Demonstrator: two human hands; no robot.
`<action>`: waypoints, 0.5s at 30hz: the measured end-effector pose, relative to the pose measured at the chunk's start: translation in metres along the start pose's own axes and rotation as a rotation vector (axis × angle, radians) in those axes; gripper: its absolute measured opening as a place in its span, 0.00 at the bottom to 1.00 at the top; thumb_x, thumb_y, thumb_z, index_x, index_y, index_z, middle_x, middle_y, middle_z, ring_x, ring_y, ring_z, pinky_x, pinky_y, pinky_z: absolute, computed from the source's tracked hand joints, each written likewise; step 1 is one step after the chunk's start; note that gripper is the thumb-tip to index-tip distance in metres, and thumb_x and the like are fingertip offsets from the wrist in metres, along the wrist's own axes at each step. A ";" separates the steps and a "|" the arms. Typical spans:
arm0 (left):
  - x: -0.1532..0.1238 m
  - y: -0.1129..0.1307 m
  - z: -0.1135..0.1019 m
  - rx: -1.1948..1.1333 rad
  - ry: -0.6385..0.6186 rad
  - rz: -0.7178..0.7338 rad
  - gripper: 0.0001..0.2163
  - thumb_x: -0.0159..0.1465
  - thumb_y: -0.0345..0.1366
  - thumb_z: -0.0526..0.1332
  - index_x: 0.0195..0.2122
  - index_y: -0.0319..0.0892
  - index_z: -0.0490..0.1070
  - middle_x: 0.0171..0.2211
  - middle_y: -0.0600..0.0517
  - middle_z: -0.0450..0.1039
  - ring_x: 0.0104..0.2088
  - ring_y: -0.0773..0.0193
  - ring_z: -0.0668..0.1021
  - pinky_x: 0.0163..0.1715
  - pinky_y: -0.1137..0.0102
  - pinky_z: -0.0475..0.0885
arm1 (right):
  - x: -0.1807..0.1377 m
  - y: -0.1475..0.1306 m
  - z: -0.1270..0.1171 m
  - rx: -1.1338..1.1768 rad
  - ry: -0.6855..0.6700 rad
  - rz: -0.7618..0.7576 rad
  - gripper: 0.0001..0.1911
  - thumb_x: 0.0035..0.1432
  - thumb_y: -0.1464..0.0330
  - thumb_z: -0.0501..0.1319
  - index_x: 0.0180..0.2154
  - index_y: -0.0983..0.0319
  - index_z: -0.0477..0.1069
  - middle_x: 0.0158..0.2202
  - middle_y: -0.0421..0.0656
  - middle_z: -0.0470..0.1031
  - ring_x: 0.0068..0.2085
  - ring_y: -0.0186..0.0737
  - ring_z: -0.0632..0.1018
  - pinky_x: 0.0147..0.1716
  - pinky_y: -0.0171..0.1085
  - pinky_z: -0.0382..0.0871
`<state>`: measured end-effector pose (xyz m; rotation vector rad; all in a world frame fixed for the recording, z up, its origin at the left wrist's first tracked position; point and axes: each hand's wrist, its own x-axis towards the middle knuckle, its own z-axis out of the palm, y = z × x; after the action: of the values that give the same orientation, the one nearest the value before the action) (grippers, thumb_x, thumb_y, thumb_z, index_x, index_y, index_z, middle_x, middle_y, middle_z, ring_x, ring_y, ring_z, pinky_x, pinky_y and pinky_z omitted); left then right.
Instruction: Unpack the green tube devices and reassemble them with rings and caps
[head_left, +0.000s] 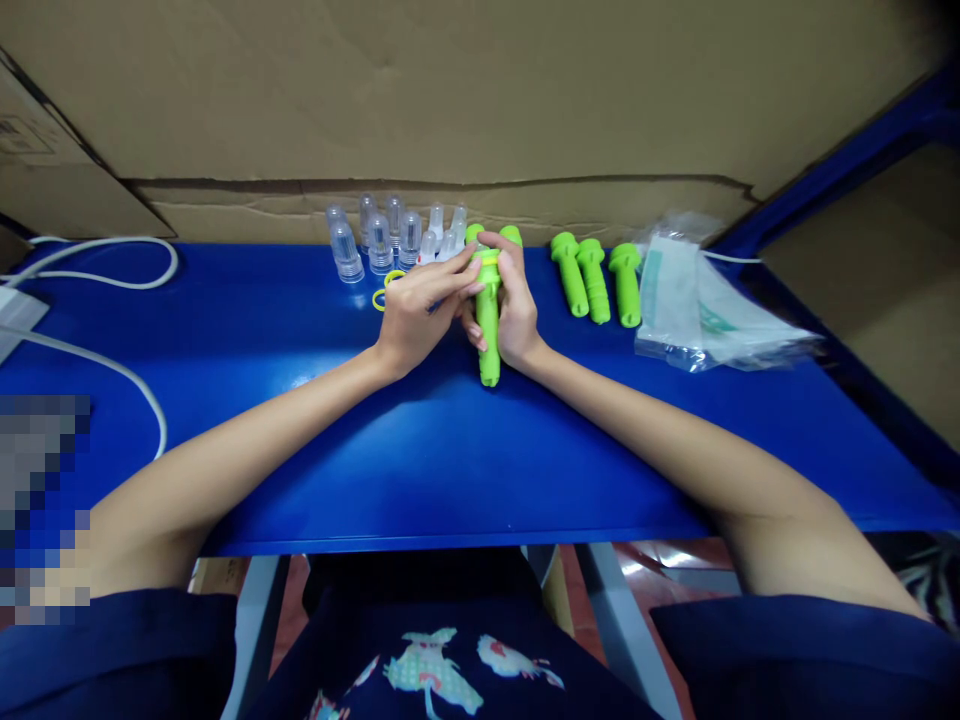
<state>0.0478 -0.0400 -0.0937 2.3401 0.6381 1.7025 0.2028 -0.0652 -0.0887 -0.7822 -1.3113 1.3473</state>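
A bright green plastic flashlight body (489, 325) is held above the middle of the table, its wider head pointing away from me and its narrow end toward me. My right hand (517, 300) wraps around it from the right. From the left, my left hand (420, 305) has its fingers closed at the head, where a yellow ring (488, 259) sits around the rim. Loose yellow rings (385, 291) lie beside my left hand, partly hidden by it. More green bodies (511, 236) show behind my hands. My left fingertips are partly hidden.
Several clear plastic caps (346, 252) and smaller white-tipped pieces (436, 218) stand at the back. Several green bodies (592, 280) lie to the right, beside plastic bags (697, 300). A white cable (150, 385) curves across the blue table (337, 480) at left. Cardboard (450, 100) walls the back.
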 end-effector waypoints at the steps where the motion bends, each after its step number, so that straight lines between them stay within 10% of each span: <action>1: 0.000 -0.003 0.001 0.006 0.020 0.035 0.12 0.75 0.44 0.60 0.50 0.49 0.83 0.55 0.50 0.82 0.53 0.61 0.85 0.57 0.65 0.81 | 0.000 0.001 0.001 -0.024 0.043 -0.026 0.32 0.69 0.38 0.50 0.61 0.51 0.62 0.25 0.36 0.69 0.21 0.35 0.73 0.18 0.30 0.64; 15: 0.001 0.000 0.001 -0.075 0.061 -0.029 0.05 0.70 0.36 0.68 0.43 0.47 0.85 0.51 0.51 0.84 0.54 0.57 0.85 0.56 0.64 0.83 | 0.008 -0.002 0.002 0.139 -0.039 0.144 0.42 0.62 0.31 0.50 0.51 0.62 0.68 0.21 0.36 0.64 0.17 0.33 0.65 0.12 0.31 0.56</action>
<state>0.0488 -0.0397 -0.0930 2.2256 0.6042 1.7590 0.1994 -0.0590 -0.0844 -0.7688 -1.1954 1.5576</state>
